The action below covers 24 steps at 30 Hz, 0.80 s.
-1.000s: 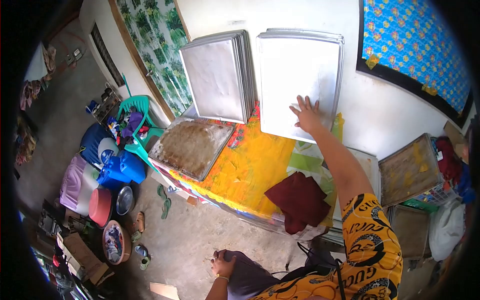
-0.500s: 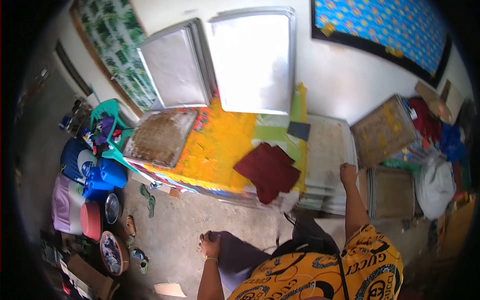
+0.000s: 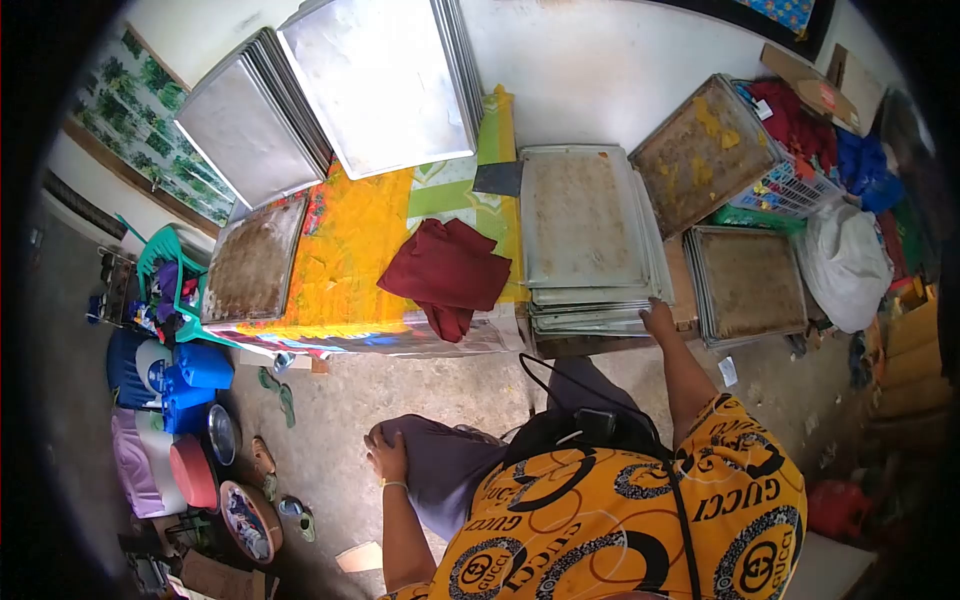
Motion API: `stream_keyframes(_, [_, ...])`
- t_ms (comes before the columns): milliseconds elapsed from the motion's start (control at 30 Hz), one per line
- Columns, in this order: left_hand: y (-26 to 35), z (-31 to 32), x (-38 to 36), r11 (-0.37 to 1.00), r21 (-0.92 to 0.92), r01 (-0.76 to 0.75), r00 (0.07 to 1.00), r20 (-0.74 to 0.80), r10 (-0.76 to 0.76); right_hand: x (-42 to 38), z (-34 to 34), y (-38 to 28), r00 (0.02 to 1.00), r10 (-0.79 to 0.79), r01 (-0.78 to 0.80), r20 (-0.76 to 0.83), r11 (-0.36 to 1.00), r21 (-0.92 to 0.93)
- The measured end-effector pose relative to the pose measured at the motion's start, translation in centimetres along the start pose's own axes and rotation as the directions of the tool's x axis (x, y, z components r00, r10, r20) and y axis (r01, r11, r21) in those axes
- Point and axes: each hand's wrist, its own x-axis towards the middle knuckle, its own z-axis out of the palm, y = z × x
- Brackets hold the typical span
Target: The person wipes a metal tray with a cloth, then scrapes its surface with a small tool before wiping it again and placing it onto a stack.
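My right hand is at the front right corner of a stack of metal baking trays, its fingers closed on a tray edge. The top tray is greyish with brown stains, and the lower ones lie slightly askew. My left hand rests on my bent knee, fingers apart and holding nothing. Left of the stack, a crumpled dark red cloth lies on the yellow table cover. A flat dark square sits between the cloth and the trays.
Shiny trays lean upright against the wall beside another leaning group. A browned tray lies at the table's left end. More stained trays and a white sack stand right. Blue jugs and basins line the left floor.
My right hand has come down from above the stack's right side to its front corner. The view has shifted, showing more of the floor and my shirt. My left hand stays on my knee.
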Motion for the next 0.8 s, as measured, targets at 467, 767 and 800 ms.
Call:
stream_keyframes(467, [-17.1, 0.2, -11.1, 0.875, 0.325, 0.359, 0.797, 0.381, -0.469, 3.7, -7.2, -30.1, 0.653, -0.675, 0.757, -0.342, 0.594, 0.273])
stream_keyframes(767, [3.6, -3.3, -13.5, 0.998, -0.004, 0.062, 0.994, 0.093, -0.061, 12.2, -1.8, -32.9, 0.987, -0.072, -0.008, 0.147, 0.874, 0.485])
stream_keyframes(800, [3.0, -3.0, -13.0, 0.996, -0.075, 0.045, 0.997, 0.067, -0.040, 12.6, -1.4, -33.2, 0.986, -0.113, 0.037, 0.125, 0.871, 0.490])
